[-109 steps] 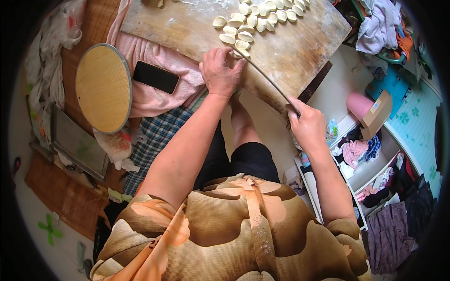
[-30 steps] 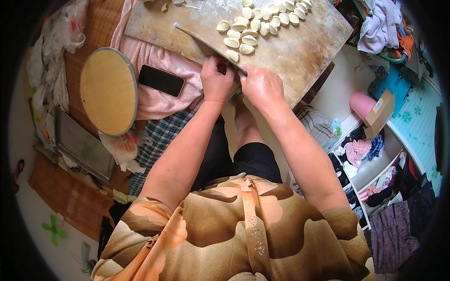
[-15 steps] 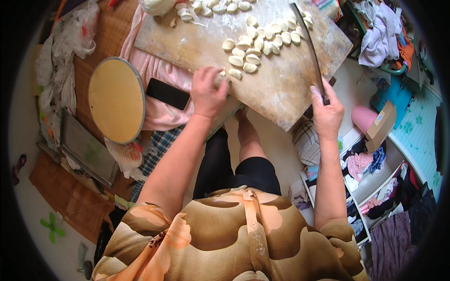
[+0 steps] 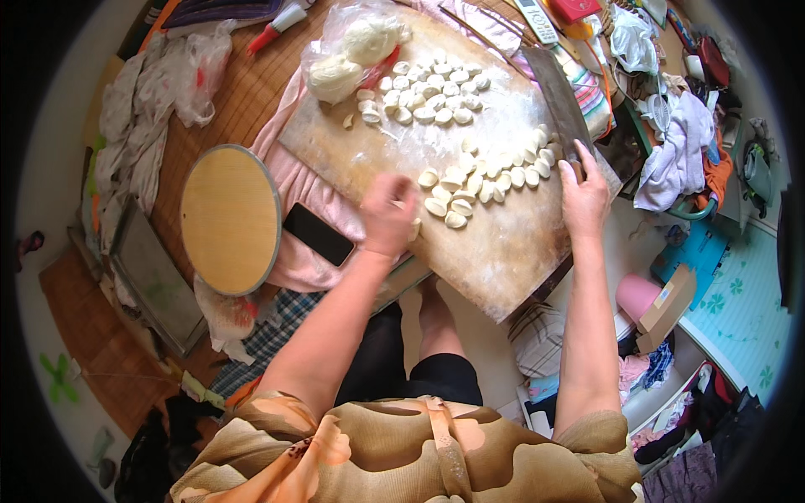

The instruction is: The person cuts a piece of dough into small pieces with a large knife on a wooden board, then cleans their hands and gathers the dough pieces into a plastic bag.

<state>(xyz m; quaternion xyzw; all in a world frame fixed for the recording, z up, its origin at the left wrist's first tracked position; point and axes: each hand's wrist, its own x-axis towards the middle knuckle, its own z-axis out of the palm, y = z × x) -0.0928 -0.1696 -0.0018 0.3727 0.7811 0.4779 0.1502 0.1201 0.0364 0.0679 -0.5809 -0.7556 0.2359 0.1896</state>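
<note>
My right hand [image 4: 585, 197] is wrapped round the handle of a kitchen knife [image 4: 553, 92]. Its long, broad dark blade points away from me over the right part of a floured wooden board [image 4: 503, 260]. At the board's near left edge my left hand [image 4: 389, 214] is curled and slightly blurred; whatever its fingers hold is hidden. A small pale dough piece [image 4: 415, 228] shows right beside it. Flattened dough pieces [image 4: 482, 178] lie in a band between my hands, and a second group of dough pieces [image 4: 432, 92] sits farther back.
Bagged dough lumps [image 4: 356, 59] rest at the board's far left. Left of the board are a phone [image 4: 319, 235] on a pink towel [image 4: 293, 272] and a round wooden disc [image 4: 231, 220]. A white remote control [image 4: 537, 21] lies behind. Clothes [image 4: 679, 151] are piled at right.
The view has shifted, bringing the far dough into sight. The knife blade now shows its broad side. My left hand has lifted slightly away from the dough piece by the near edge.
</note>
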